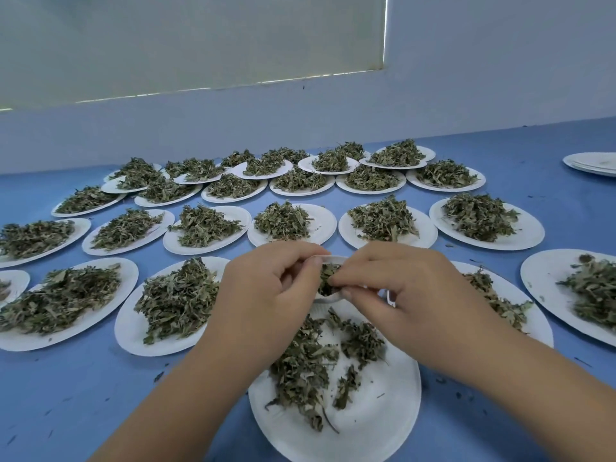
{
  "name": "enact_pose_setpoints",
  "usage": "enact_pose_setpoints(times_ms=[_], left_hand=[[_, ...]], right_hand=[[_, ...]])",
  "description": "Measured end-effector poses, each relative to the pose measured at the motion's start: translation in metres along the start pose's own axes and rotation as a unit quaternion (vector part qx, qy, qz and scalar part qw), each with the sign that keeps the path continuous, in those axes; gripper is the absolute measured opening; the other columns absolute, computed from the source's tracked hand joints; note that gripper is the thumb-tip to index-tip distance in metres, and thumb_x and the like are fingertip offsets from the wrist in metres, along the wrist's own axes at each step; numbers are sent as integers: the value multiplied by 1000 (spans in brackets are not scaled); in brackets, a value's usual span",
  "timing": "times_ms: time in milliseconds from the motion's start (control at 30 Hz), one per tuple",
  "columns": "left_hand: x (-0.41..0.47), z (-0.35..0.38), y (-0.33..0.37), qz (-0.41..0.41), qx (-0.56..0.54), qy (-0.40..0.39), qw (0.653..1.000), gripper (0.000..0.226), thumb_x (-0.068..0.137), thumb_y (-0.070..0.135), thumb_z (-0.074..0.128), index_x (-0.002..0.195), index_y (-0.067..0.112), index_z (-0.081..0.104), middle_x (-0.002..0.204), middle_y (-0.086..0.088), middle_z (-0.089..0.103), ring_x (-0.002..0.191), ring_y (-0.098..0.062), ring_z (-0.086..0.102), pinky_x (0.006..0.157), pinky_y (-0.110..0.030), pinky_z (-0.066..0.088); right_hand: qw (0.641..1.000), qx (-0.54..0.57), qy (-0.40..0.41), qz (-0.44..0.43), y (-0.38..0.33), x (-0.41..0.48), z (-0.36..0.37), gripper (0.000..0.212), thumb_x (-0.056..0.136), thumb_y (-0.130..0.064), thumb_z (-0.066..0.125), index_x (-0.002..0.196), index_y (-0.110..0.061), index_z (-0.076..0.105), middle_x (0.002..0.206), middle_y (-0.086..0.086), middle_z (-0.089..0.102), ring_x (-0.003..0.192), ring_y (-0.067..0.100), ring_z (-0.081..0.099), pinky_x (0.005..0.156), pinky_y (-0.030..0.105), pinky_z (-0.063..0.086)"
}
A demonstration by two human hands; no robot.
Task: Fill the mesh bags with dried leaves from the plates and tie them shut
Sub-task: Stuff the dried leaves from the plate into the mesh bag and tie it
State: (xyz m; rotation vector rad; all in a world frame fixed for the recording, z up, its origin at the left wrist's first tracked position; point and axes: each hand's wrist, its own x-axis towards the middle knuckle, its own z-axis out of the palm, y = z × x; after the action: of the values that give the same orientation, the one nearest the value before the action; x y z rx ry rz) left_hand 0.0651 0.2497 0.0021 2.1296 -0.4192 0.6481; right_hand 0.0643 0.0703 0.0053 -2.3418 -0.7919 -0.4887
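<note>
Head cam: left hand [266, 295] and right hand [400, 288] both pinch the rim of the bag [328, 297], mouth open, right above the near plate [376, 421]. Some leaves [328, 273] sit in the bag, more lie loose on that plate.

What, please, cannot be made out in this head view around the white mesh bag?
Head view:
White mesh bag: its body and fill, hidden by the left hand and right hand.
Stack of white paper plates: cut off by the right edge.
Leaf-heaped white paper plate: partly behind the right wrist.
</note>
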Motion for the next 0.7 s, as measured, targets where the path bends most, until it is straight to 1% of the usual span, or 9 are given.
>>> enact_pose_setpoints(times_ms=[100, 167, 233, 333, 400, 467, 600, 667, 700], left_hand=[[-1, 0, 0, 25, 31, -9, 999, 17, 88, 11, 64, 92, 23, 75, 65, 14, 62, 54, -6, 53, 51, -8, 36], [0, -1, 0, 31, 31, -7, 999, 16, 88, 16, 62, 91, 25, 75, 65, 14, 61, 53, -6, 52, 52, -7, 36], [0, -1, -1, 32, 24, -7, 999, 16, 88, 16, 62, 90, 26, 75, 64, 11, 61, 52, -7, 51, 51, -9, 36], [-1, 0, 2, 35, 16, -14, 999, 17, 87, 11, 65, 91, 23, 76, 63, 12, 61, 51, -1, 49, 52, -6, 33], [-3, 2, 6, 39, 12, -20, 999, 17, 86, 14, 64, 91, 24, 76, 66, 13, 64, 58, 4, 53, 56, -4, 34], [-4, 3, 9, 42, 9, -30, 999, 18, 84, 19, 61, 90, 27, 76, 71, 15, 66, 66, 5, 57, 60, -5, 37], [-5, 6, 14, 63, 21, -41, 997, 21, 83, 19, 60, 92, 29, 76, 77, 13, 68, 72, -2, 61, 63, -15, 45], [-4, 6, 13, 62, 27, -35, 997, 21, 84, 18, 60, 92, 29, 76, 76, 14, 68, 71, -1, 60, 61, -12, 44], [-4, 5, 12, 57, 25, -27, 998, 20, 84, 18, 60, 91, 29, 76, 74, 15, 67, 69, 0, 60, 60, -11, 43]], right_hand=[[998, 37, 19, 54, 3, 0, 0, 15, 83, -20, 72, 90, -32, 76, 79, -15, 66, 74, 5, 58, 65, 14, 43], [998, 24, 22, 58, 2, 1, 0, 10, 80, -25, 74, 85, -33, 74, 76, -17, 61, 73, 6, 56, 62, 14, 41], [997, 13, 24, 65, -1, 3, 2, 8, 77, -33, 72, 81, -35, 66, 79, -17, 56, 74, 7, 55, 62, 17, 42], [995, 2, 48, 88, -1, 6, 8, 23, 72, -41, 70, 81, -35, 50, 85, -17, 46, 76, 7, 53, 61, 14, 38], [992, 7, 57, 108, 0, 8, 12, 29, 70, -42, 70, 84, -34, 46, 88, -17, 42, 76, 4, 49, 61, 14, 35], [990, 17, 50, 133, 2, 11, 15, 30, 69, -42, 69, 84, -33, 45, 89, -17, 43, 80, -1, 45, 60, 13, 33], [985, 65, 29, 155, 2, 14, 16, 23, 64, -44, 58, 77, -28, 48, 82, -11, 48, 74, 4, 45, 61, 22, 39], [984, 82, 19, 155, 2, 13, 11, 24, 66, -47, 61, 78, -28, 52, 82, -11, 52, 72, 4, 48, 58, 16, 37], [983, 95, 18, 157, 2, 12, 8, 26, 68, -50, 63, 80, -29, 54, 82, -11, 55, 71, 3, 50, 58, 15, 39]])
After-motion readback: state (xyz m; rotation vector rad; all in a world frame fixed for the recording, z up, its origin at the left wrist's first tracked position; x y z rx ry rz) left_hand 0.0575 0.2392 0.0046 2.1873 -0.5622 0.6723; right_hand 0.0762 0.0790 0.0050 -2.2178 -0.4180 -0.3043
